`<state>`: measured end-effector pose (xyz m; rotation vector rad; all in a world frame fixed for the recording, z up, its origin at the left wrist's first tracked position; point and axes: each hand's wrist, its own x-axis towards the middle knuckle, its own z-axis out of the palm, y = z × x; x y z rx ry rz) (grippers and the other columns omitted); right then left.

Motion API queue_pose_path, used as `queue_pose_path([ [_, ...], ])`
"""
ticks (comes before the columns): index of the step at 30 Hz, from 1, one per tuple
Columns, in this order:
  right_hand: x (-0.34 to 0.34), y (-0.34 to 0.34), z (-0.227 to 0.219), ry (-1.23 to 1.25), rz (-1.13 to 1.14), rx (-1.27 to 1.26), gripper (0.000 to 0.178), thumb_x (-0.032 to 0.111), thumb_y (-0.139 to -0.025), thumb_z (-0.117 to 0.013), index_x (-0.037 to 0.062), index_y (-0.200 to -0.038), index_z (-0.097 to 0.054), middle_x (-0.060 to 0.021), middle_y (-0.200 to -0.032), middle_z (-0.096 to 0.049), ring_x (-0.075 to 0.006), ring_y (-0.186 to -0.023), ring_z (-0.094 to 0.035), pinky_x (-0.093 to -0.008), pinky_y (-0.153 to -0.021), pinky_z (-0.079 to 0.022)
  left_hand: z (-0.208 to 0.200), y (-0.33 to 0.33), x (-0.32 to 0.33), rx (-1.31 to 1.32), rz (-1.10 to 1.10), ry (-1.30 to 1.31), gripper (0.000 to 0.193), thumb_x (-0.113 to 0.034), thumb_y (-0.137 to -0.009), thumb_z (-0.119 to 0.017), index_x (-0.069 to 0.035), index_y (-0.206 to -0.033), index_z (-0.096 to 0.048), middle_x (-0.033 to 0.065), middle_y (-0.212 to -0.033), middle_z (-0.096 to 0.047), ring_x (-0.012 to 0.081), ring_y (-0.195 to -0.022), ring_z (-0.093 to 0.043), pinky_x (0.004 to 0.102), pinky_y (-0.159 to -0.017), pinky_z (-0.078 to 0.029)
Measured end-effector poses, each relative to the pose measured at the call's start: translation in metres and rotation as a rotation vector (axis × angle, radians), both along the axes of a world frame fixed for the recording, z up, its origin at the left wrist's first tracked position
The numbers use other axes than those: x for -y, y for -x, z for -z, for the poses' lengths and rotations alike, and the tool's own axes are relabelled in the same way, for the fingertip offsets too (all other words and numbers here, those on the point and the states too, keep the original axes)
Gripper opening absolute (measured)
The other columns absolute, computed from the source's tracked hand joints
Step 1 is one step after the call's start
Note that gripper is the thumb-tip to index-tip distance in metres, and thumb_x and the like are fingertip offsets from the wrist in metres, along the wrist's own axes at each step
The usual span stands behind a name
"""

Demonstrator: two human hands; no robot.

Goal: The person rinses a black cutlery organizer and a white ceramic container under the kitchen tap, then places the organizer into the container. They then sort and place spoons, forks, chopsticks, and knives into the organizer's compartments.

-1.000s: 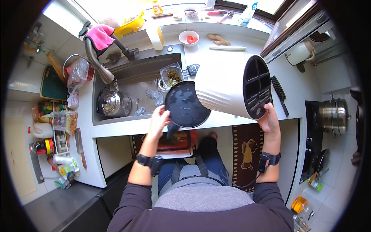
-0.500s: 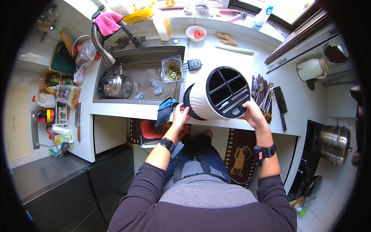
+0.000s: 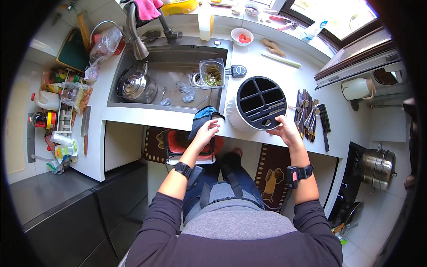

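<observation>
A white ribbed utensil holder (image 3: 239, 116) with a black divided top (image 3: 261, 102) stands at the counter's front edge. My right hand (image 3: 287, 130) grips its right front rim, fingertips on the black top. Just left of the holder, my left hand (image 3: 208, 131) is off it, fingers apart and slightly bent. Behind that hand, a blue and dark cloth (image 3: 201, 121) drapes over the front edge; whether the fingers touch it I cannot tell. Right of the holder lie several chopsticks and spoons (image 3: 306, 113), beside a black-handled utensil (image 3: 326, 129).
The sink (image 3: 171, 53) at left holds a steel kettle (image 3: 138, 86) and a clear container of greens (image 3: 212, 75). Farther back are a white bowl (image 3: 237, 39), ginger (image 3: 273, 47) and a pale green stalk (image 3: 281, 59). A knife (image 3: 86, 129) lies far left. Below the counter is a red basin (image 3: 178, 147).
The holder has gone from tilted, its black base edge showing, to upright on the counter. My left hand has let go of it and moved left. The view has shifted.
</observation>
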<state>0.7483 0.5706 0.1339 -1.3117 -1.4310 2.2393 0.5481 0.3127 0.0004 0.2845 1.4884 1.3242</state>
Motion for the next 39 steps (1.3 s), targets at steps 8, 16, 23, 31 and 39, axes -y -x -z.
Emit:
queue_pose_path([
  [8,0.04,0.013,-0.007,0.048,0.277,0.084,0.036,0.029,-0.091,-0.049,0.0087,-0.12,-0.051,-0.0127,-0.112,-0.063,-0.0321,-0.091,-0.067,-0.0529,-0.077,-0.058,-0.053,0.065,0.096,0.015,0.115,-0.108,0.043,-0.022,-0.098,-0.054,-0.007,-0.137,-0.048,0.008,-0.127,-0.059,0.0165,-0.112,-0.057,0.031,-0.096,-0.044],
  [16,0.068,0.032,-0.005,-0.238,0.402,0.39,0.049,0.048,-0.093,-0.043,0.0144,-0.129,-0.041,-0.011,-0.109,-0.065,-0.03,-0.07,-0.07,-0.0304,-0.052,-0.051,-0.076,0.139,0.217,0.054,0.117,-0.094,0.039,-0.021,-0.095,-0.057,-0.008,-0.132,-0.051,0.0069,-0.121,-0.062,0.0157,-0.109,-0.059,0.0298,-0.095,-0.045],
  [23,0.048,0.032,0.008,-0.566,0.51,0.473,0.034,0.027,-0.09,-0.055,0.0137,-0.118,-0.044,-0.004,-0.07,-0.062,-0.0127,-0.045,-0.056,-0.0218,-0.039,-0.043,-0.065,0.15,0.266,0.083,0.076,-0.026,0.038,-0.022,-0.096,-0.055,-0.009,-0.132,-0.05,0.0064,-0.121,-0.061,0.0157,-0.109,-0.06,0.0292,-0.094,-0.046],
  [31,0.035,0.027,-0.008,-0.544,0.36,0.483,0.035,0.026,-0.089,-0.057,0.0141,-0.12,-0.046,-0.0071,-0.083,-0.065,-0.0153,-0.047,-0.059,-0.0228,-0.04,-0.033,-0.055,0.111,0.312,0.103,-0.01,0.057,0.037,-0.021,-0.097,-0.054,-0.009,-0.131,-0.05,0.0053,-0.118,-0.062,0.014,-0.106,-0.06,0.0286,-0.093,-0.046],
  [39,0.019,0.016,-0.008,-0.502,0.13,0.286,0.062,0.024,-0.09,-0.054,0.0147,-0.145,-0.028,-0.0108,-0.088,-0.067,-0.0156,-0.051,-0.062,-0.0247,-0.043,-0.041,-0.057,-0.009,0.304,0.097,-0.098,0.102,0.037,-0.02,-0.096,-0.055,-0.01,-0.131,-0.051,0.0046,-0.12,-0.061,0.0131,-0.107,-0.059,0.0274,-0.093,-0.044],
])
